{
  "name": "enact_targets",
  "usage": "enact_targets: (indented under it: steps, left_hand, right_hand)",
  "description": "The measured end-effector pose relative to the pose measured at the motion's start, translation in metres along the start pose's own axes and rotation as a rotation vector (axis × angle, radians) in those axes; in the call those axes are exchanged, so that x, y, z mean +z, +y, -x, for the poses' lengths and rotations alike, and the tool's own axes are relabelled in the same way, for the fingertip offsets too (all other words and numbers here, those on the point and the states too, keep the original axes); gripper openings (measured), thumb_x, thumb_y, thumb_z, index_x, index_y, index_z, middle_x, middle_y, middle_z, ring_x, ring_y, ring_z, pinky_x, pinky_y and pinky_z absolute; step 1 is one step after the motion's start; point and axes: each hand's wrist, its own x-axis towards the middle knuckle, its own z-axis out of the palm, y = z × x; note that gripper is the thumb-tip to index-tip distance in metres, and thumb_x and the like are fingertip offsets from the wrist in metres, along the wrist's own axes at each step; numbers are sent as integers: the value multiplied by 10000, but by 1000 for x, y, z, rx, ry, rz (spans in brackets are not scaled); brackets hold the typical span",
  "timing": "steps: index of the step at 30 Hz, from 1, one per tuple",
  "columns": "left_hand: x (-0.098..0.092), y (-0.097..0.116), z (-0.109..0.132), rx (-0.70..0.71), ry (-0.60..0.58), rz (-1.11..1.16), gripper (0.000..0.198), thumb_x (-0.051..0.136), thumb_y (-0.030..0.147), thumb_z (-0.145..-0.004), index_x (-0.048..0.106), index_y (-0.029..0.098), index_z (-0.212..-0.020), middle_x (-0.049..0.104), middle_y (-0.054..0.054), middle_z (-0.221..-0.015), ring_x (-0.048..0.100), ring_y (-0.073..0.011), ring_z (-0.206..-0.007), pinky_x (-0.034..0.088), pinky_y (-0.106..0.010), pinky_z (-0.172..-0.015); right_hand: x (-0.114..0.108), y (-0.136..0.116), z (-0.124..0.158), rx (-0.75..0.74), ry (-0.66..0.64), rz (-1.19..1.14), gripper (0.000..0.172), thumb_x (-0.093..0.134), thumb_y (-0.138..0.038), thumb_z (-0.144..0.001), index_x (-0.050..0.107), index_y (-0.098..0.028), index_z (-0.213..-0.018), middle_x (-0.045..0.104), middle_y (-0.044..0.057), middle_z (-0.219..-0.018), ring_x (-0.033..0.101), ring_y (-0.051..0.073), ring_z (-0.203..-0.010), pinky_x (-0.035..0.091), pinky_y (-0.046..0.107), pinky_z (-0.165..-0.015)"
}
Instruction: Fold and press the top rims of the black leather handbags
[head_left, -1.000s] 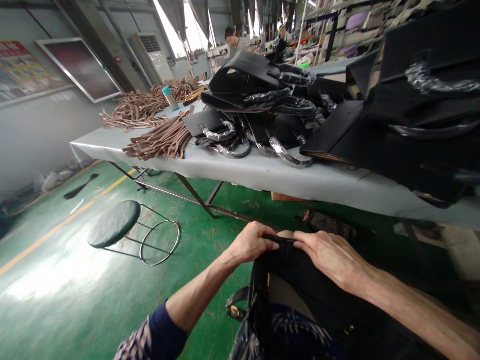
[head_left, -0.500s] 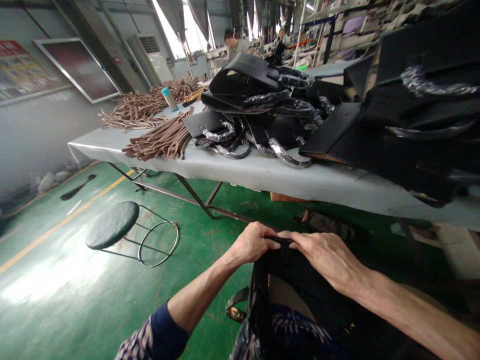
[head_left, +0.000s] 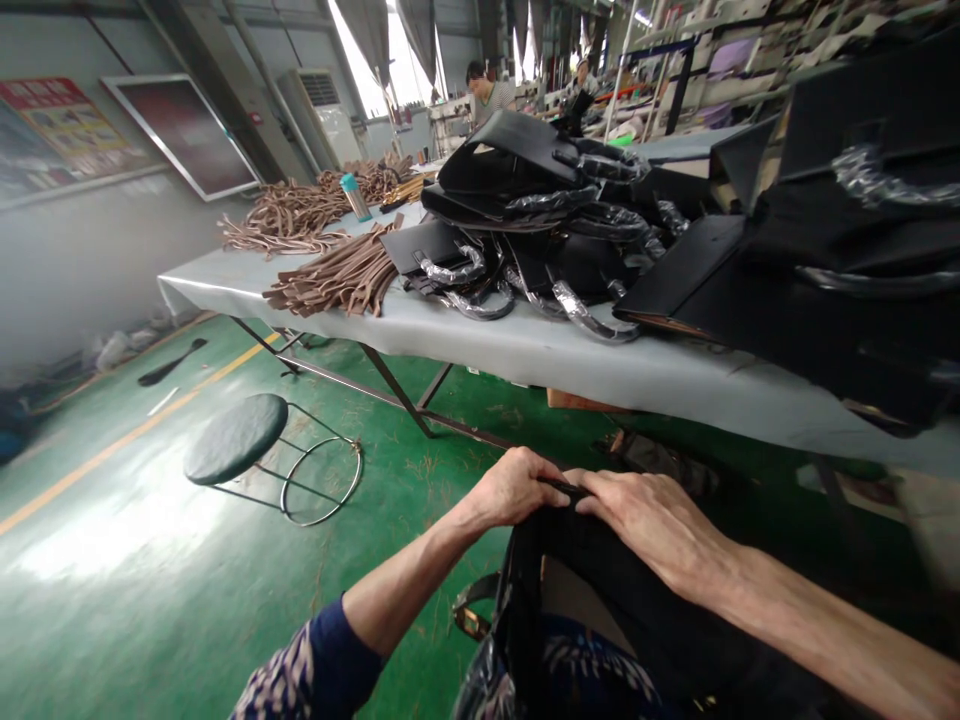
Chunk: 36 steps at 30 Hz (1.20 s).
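A black handbag (head_left: 592,540) is held up close to my body, its top edge pinched by both hands. My left hand (head_left: 517,487) grips that edge between thumb and fingers. Right beside it, my right hand (head_left: 645,510) is closed on the same edge, with the fingertips of both hands almost touching. A strap with a gold-coloured buckle (head_left: 472,622) hangs at the bag's left side. Clear plastic wrap (head_left: 487,690) shows below it. The bag's lower right part is dark and hard to make out.
Ahead stands a grey-covered table (head_left: 487,345) bearing black handbags (head_left: 525,170) with plastic-wrapped handles, brown strap bundles (head_left: 337,275) and a teal-lidded bottle (head_left: 356,198). A round stool (head_left: 236,440) lies tipped on the green floor at left. A person (head_left: 491,92) is at the back.
The view has turned slightly left, so the table and stool sit further right. Both hands keep hold of the bag's edge, with hardly any movement.
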Motion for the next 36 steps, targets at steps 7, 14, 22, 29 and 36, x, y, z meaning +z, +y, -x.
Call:
enact_targets:
  steps: [7, 14, 22, 29, 36]
  left_hand:
    - [-3, 4, 0, 30, 25, 43, 343, 655, 220, -615, 553, 135, -931, 469, 69, -618, 360, -64, -545, 259, -183, -485]
    - [-3, 14, 40, 52, -32, 280, 627, 669, 221, -637, 425, 169, -1212, 554, -60, -1047, 512, -140, -886, 413, -230, -715]
    - [19, 5, 48, 31, 141, 139, 620, 589, 126, -629, 441, 199, -1226, 593, -40, -1077, 554, -173, -919, 447, -287, -820]
    - [14, 3, 41, 104, 150, -3, 527, 467, 87, -647, 546, 200, -1155, 630, -20, -1009, 563, -168, -893, 447, -259, -782]
    - [10, -1, 38, 64, 147, -9, 451, 495, 151, -677, 574, 164, -1120, 639, -21, -967, 561, -166, -830, 430, -241, -718]
  right_hand:
    - [-1, -9, -4, -8, -111, 56, 232, 395, -217, -895, 613, -191, -971, 700, 79, -843, 658, 238, -820, 437, 292, -626]
    - [-8, -1, -9, 101, -70, 43, 235, 406, -285, -887, 608, -201, -802, 686, 78, -772, 643, 231, -823, 414, 285, -640]
    - [-16, -2, -3, 73, -107, 76, 270, 380, -299, -909, 562, -188, -743, 676, 65, -767, 645, 200, -791, 390, 264, -624]
    - [-4, -6, -2, 67, -42, 205, 174, 420, -333, -896, 544, -217, -935, 685, 46, -701, 664, 228, -696, 319, 262, -490]
    - [-2, -3, -20, -2, -34, 96, 136, 455, -300, -883, 581, -254, -905, 699, 12, -841, 655, 199, -804, 335, 250, -552]
